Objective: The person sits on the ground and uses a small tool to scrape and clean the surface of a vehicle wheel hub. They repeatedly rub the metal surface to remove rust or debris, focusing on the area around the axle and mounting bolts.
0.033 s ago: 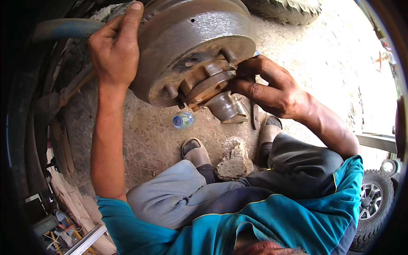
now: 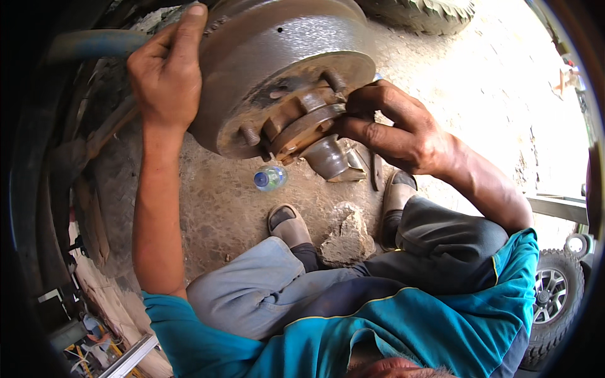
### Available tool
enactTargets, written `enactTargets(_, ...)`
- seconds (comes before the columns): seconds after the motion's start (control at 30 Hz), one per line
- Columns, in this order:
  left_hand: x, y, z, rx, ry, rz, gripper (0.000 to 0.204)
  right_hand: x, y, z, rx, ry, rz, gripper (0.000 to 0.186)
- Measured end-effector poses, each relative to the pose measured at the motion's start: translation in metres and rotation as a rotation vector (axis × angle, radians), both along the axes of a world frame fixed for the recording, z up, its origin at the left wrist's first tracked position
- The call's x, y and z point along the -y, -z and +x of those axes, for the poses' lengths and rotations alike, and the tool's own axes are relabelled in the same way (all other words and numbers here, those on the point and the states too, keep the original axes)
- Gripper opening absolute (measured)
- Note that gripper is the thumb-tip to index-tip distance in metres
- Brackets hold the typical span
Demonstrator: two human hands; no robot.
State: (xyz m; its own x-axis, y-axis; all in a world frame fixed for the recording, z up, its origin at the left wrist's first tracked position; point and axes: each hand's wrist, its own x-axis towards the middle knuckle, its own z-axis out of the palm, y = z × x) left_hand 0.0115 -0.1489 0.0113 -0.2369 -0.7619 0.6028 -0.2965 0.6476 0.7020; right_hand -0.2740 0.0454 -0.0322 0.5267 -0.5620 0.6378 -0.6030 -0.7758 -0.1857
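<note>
A steel brake drum (image 2: 290, 34) with threaded studs (image 2: 250, 134) fills the upper middle. My left hand (image 2: 165, 85) is closed on its left side, thumb along the curved surface. At the rusty hub flange (image 2: 296, 135), on the drum's face, my right hand (image 2: 397, 129) has its fingers curled and pinched against the right edge; whatever small thing they may hold is hidden. Just below the hub, a shiny bent metal piece (image 2: 329, 160) lies beside a dark, narrow metal bar (image 2: 376, 170).
A plastic bottle (image 2: 271, 178) and a rock (image 2: 346, 246) are on the dirty floor (image 2: 208, 214) near my sandalled feet. Tyres appear at top (image 2: 428, 16) and lower right (image 2: 548, 302). A blue pipe (image 2: 94, 44) and dark metalwork run along the left; a metal rail (image 2: 558, 208) is at right.
The drum and both my hands have shifted very slightly leftward and upward. My grip looks the same.
</note>
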Motion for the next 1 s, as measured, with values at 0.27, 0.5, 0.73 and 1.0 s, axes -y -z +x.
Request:
enactTargets(0.27,0.003,0.0,0.002,0.024,-0.008,-0.048,0.035,-0.008,0.014,-0.007,-0.025,0.032,0.007,0.042)
enactTargets(0.5,-0.013,-0.006,-0.011,-0.104,0.08,-0.019,0.027,-0.014,0.019,0.002,0.054,0.067,0.061,0.048)
enactTargets(0.73,-0.019,-0.007,-0.013,-0.063,0.041,-0.006,0.031,-0.013,0.024,0.009,0.124,0.084,0.028,0.044)
enactTargets(1.0,-0.021,-0.014,-0.012,0.007,-0.038,-0.02,0.034,-0.011,0.037,0.02,0.265,0.096,-0.033,0.042)
